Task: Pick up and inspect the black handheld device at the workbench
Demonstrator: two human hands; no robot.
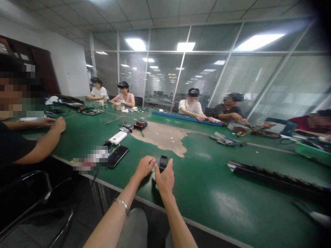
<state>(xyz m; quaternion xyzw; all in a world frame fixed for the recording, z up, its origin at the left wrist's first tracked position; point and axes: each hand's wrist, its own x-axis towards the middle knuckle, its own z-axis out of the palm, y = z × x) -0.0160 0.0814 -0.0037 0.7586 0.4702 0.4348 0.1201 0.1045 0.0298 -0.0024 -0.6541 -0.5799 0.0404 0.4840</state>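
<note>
Close to the table's front edge, my right hand [165, 177] grips a small black boxy device [163, 162] between thumb and fingers. The device has dark recesses on the face turned up, but its exact kind cannot be read. Just to its left, my left hand [145, 167] is closed, fingers curled and pressed together with the fingertips beside the device. Whatever the left fingers may hold is hidden. A pale bit shows low between the two hands, too blurred to name. Left of my hands lie a black smartphone [118, 156] and a white power bank [118, 137].
The green table [207, 172] has a torn tan patch [165, 136]. Beyond the phone stands a black-and-red part [140, 124]. A long black strip [274, 177] and a metal-and-wire bundle [224, 139] lie right. Several people sit around; one person's arm [41, 141] rests at left.
</note>
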